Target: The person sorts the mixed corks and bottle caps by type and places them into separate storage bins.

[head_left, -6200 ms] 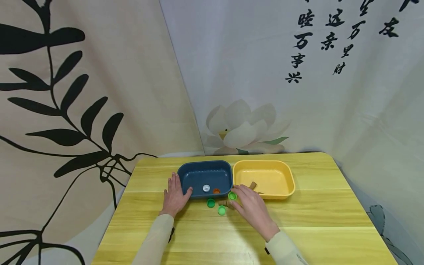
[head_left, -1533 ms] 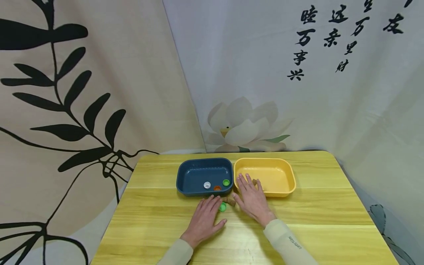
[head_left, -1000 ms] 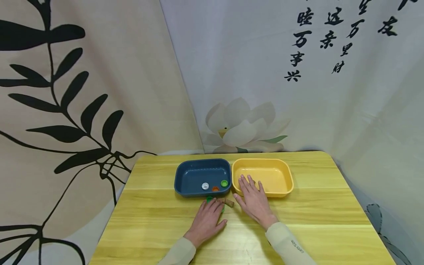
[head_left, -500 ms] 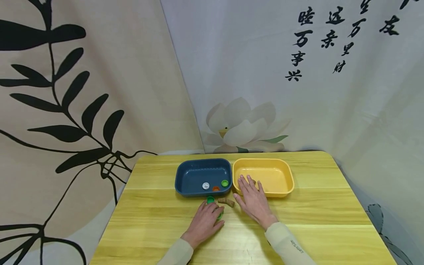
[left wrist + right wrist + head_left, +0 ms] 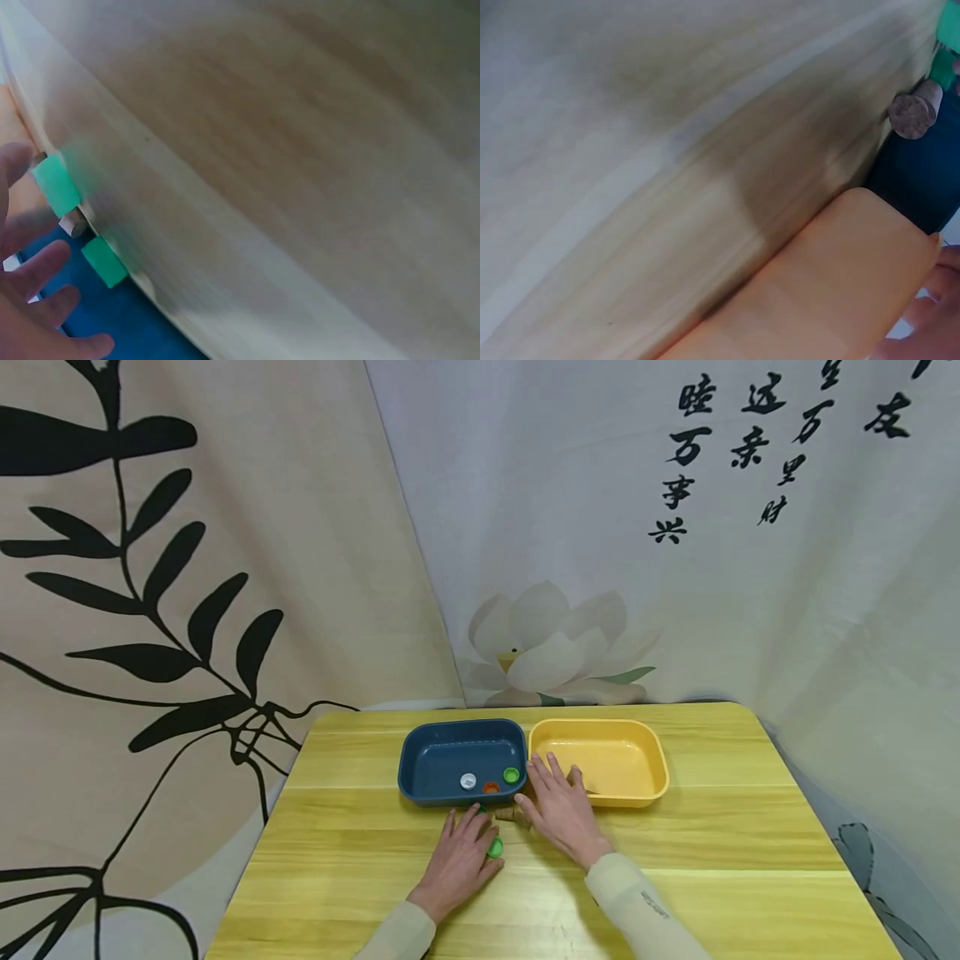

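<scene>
In the head view my left hand [image 5: 455, 866] pinches a light green bottle cap [image 5: 496, 847] between thumb and index finger, low over the table. Its other fingers spread towards a dark green cap [image 5: 105, 262], mostly hidden from the head. Beside them lies a brown cork-like cylinder [image 5: 913, 115], at the front of the blue tray [image 5: 461, 741]. My right hand [image 5: 562, 810] lies over the near left corner of the yellow tray [image 5: 633, 735] with its fingers extended. A white cap [image 5: 468, 781], an orange cap [image 5: 491, 787] and another green cap [image 5: 512, 775] are in the blue tray.
The two trays stand side by side at the back of the yellow wooden table [image 5: 712, 860]. A printed cloth [image 5: 825, 610] hangs behind it. Part of a brown piece [image 5: 590, 792] shows in the yellow tray beside my right hand.
Earlier my right hand held a green cap by the tray rim; that cap now lies in the blue tray. My left hand left that tray and drew another green cap nearer. My right hand has shifted slightly left.
</scene>
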{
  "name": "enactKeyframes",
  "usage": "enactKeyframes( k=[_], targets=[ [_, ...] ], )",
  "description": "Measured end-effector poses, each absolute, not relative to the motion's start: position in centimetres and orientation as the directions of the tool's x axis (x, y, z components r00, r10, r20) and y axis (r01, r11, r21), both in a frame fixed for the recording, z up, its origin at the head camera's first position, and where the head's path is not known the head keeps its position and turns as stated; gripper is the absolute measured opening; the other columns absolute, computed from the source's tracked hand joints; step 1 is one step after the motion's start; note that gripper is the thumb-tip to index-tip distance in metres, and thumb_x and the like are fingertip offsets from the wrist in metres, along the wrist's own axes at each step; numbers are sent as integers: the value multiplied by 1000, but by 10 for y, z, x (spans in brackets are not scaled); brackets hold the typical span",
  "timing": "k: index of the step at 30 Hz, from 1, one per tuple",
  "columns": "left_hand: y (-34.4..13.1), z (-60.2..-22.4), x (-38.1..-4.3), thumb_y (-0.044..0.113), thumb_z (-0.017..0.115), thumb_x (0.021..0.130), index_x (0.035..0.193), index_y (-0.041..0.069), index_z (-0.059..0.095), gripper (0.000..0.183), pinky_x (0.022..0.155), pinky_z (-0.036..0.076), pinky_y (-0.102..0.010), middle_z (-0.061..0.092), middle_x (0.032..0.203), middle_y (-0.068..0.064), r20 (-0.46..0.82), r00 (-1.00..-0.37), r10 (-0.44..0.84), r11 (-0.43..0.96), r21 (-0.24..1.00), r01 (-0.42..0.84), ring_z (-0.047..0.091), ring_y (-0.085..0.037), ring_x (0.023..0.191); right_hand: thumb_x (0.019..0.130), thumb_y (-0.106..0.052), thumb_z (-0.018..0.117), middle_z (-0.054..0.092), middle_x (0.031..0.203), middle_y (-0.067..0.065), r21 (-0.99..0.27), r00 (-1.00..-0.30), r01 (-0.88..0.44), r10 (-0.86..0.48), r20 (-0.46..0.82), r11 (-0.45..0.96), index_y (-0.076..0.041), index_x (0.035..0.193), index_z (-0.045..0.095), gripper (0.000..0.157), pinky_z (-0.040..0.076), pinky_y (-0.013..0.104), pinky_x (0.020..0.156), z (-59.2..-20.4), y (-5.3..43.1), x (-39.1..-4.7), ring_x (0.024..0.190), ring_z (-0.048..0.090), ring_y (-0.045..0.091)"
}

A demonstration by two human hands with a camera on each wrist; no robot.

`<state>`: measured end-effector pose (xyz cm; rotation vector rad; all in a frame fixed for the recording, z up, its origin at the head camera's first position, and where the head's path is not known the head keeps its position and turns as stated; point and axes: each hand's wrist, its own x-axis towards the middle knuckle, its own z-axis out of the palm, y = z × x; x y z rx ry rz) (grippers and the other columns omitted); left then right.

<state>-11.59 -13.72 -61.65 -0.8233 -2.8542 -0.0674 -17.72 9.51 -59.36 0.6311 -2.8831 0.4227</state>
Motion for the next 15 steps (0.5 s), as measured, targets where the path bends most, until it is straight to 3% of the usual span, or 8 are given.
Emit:
enactKeyframes(
  k=[9, 15],
  targets=[
    [-140, -618, -115, 49, 71, 95, 121, 18, 75, 40, 114, 36, -65, 58, 144, -6, 177, -823, 540, 839, -35, 543, 41, -33, 146, 109, -57, 36, 35, 166, 8, -191, -895, -433, -396, 204, 881, -8, 158, 44, 69, 25, 66, 118, -595, 85, -181, 156, 24, 31],
    [-146, -614, -111, 46, 74, 94, 120, 17, 75, 39, 114, 36, -63, 58, 144, -7, 230, -819, 526, 837, 30, 547, 42, -33, 146, 109, -56, 36, 34, 167, 8, -180, -896, -434, -401, 191, 883, -8, 158, 43, 69, 23, 65, 119, -596, 83, -182, 156, 24, 31]
  ],
)
